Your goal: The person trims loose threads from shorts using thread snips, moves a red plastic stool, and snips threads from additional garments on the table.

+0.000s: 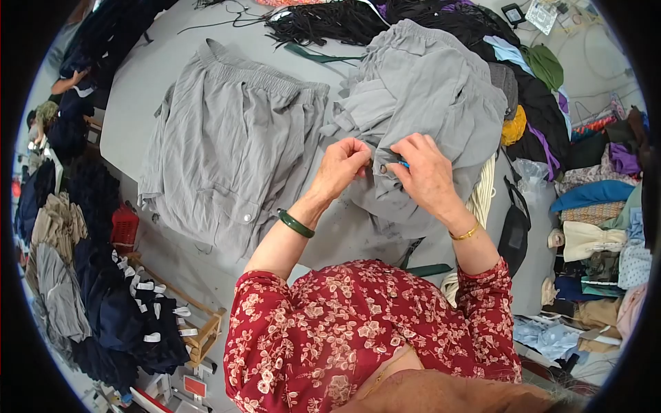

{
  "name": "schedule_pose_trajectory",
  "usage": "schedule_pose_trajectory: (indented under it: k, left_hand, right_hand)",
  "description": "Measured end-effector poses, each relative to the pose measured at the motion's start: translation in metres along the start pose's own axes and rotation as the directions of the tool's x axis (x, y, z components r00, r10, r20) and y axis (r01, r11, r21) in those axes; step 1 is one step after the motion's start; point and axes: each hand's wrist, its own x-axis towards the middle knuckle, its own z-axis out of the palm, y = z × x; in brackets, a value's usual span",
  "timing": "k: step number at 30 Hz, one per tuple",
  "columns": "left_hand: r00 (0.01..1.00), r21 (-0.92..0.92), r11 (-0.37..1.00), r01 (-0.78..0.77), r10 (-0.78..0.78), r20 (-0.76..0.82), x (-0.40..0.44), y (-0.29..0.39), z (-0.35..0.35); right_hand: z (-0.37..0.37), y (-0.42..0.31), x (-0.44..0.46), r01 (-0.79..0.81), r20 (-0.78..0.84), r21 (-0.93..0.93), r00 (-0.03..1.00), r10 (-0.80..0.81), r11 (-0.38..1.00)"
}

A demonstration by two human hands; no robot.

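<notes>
Two grey garments with gathered elastic waistbands lie on the pale table. My left hand (343, 165) is closed in a pinch at the lower left part of the right grey garment (434, 82); what is between its fingertips is too small to make out. Close beside it, my right hand (423, 168) has its fingers closed around a small blue tool (404, 164), mostly hidden, next to a round snap on the grey cloth. The left grey garment (227, 138) lies spread out, with a metal snap (247, 217) near its lower edge.
Black cords and dark cloth (323, 24) lie along the table's far edge. A black pouch (515, 224) and cream cord (483, 189) are at the right. Folded clothes (595, 234) are stacked beyond. Dark garments and a red basket (124, 227) stand left; another person's hand (69, 82) shows upper left.
</notes>
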Motion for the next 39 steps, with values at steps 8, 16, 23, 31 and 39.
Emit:
schedule_pose_trajectory:
  k: [8,16,23,31,39]
  left_hand:
    - [0.940,0.382,0.878,-0.289,0.336,-0.062,0.002,-0.008,0.005]
    - [0.931,0.444,0.856,-0.266,0.347,-0.111,0.003,-0.002,-0.006]
    - [0.542,0.892,0.254,-0.375,0.841,-0.011,0.054,-0.020,0.006]
    - [0.972,-0.101,0.969,-0.224,0.215,-0.092,0.029,-0.030,-0.041]
    - [0.966,-0.123,0.961,-0.249,0.238,-0.102,0.020,-0.029,-0.026]
  right_hand:
    - [0.010,-0.008,0.010,0.041,0.042,-0.105,0.998,-0.037,0.994]
    - [0.006,-0.005,0.002,-0.009,0.049,-0.081,0.999,0.013,0.997]
    - [0.011,0.010,-0.005,-0.182,0.000,0.082,0.983,0.183,0.980]
    - [0.022,0.024,-0.017,-0.289,0.043,0.174,0.957,0.286,0.941]
    - [0.021,-0.004,0.010,-0.114,-0.160,0.157,0.977,0.139,0.981]
